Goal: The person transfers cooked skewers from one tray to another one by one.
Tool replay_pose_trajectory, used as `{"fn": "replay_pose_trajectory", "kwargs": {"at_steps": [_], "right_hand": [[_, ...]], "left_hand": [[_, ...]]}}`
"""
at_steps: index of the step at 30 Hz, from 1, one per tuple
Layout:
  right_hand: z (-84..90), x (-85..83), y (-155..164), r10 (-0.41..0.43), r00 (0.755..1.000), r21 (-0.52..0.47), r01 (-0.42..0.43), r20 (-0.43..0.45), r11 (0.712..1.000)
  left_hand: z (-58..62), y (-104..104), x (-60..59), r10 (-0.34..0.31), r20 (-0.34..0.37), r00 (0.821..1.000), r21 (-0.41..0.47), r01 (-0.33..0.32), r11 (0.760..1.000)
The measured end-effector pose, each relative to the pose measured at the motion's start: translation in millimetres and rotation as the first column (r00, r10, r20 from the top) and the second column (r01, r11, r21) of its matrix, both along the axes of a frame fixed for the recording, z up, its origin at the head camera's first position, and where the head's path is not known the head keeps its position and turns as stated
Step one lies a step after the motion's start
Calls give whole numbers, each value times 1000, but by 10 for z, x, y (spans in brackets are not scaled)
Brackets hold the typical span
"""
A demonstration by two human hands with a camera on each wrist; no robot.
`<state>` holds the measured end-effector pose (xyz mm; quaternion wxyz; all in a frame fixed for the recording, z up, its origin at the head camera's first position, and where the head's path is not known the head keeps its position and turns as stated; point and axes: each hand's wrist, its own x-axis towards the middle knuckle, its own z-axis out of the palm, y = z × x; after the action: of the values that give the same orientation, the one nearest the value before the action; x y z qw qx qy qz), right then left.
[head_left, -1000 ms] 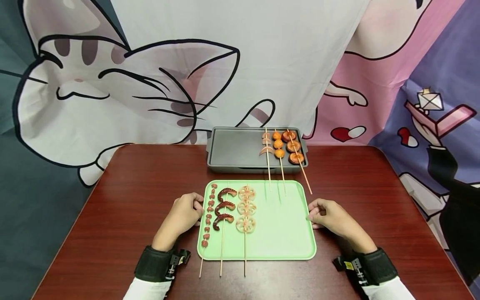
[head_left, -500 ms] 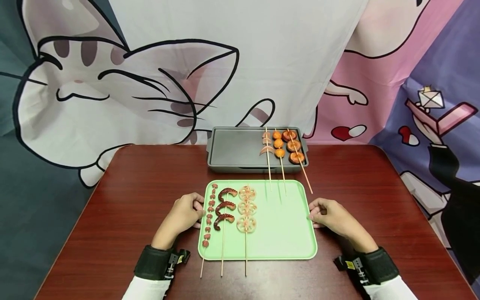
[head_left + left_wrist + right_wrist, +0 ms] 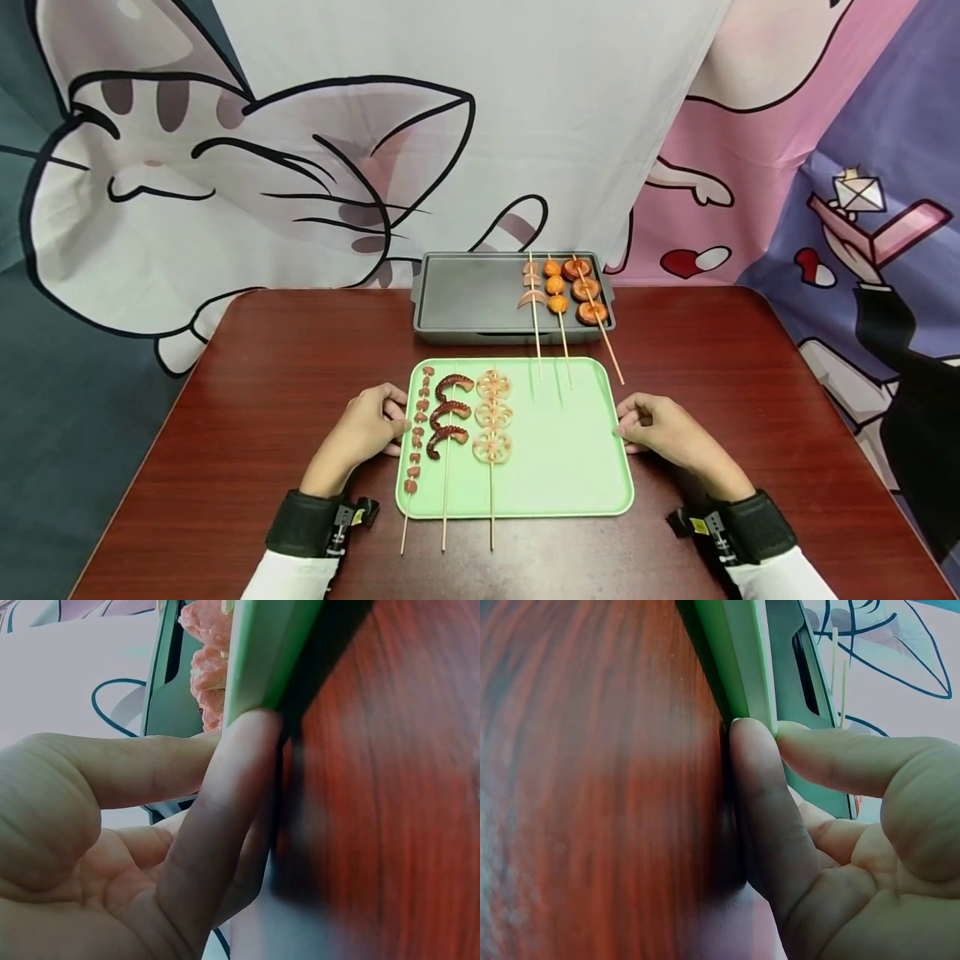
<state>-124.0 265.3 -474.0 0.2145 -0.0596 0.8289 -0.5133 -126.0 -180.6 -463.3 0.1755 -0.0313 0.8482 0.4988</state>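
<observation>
The left hand (image 3: pixel 367 427) and right hand (image 3: pixel 660 425) each pinch an edge of the green tray (image 3: pixel 562 467) with curled fingers (image 3: pixel 217 847). It carries 3 skewers (image 3: pixel 450 417), apparently resting on the surface (image 3: pixel 262 400).

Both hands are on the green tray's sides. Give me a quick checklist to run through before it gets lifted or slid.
1. Left hand grips the green tray at its left rim: ok, fingers pinch the edge.
2. Right hand grips the right rim: ok, thumb above, fingers beneath.
3. Three skewers on the tray, with the lotus root skewer innermost, lie flat: ok, but the stick ends overhang the near rim.
4. Grill pan apart from the tray: ok.
5. Sticks of the pan's skewers clear of the tray: not ok, they reach over its far rim.
6. Tray lifted off the table: cannot tell.
</observation>
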Motion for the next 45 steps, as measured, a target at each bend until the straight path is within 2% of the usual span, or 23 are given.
{"fn": "replay_pose_trajectory", "kwargs": {"at_steps": [7,13,18,21,24,27,31,35,42,45], "right_hand": [[70,-1,87,11,1000,-31,-10,29,999],[249,12,261,-12,1000,-27,12,-20,1000],[414,33,337,-52,993,-30,49,-109,998],[512,39,348,-81,977,-53,72,-199,996],[603,33,361,-108,954,-107,81,-279,991],[706,15,352,-125,943,-172,74,-309,982],[847,-46,285,-120,950,-208,60,-288,976],[940,-135,166,-79,964,-182,33,-253,983],[979,-318,-165,-29,980,-160,-3,-197,987],[983,-402,-319,-10,979,-98,-9,-201,995]], "left_hand": [[5,-1,1,2,1,1000,15,-2,1000],[12,-14,-14,10,7,1000,20,-11,1000],[-7,-15,-14,14,13,1000,11,-15,1000],[-7,-16,-11,17,14,1000,12,-18,1000],[-9,-18,-10,17,14,1000,15,-17,1000],[-9,-15,-7,14,17,1000,30,-14,999],[-17,-9,-12,13,17,1000,44,-14,999],[-23,-3,-15,20,10,1000,39,-20,999],[-14,-7,-6,33,9,999,29,-33,999],[-9,-17,4,33,14,999,28,-33,999]]}}
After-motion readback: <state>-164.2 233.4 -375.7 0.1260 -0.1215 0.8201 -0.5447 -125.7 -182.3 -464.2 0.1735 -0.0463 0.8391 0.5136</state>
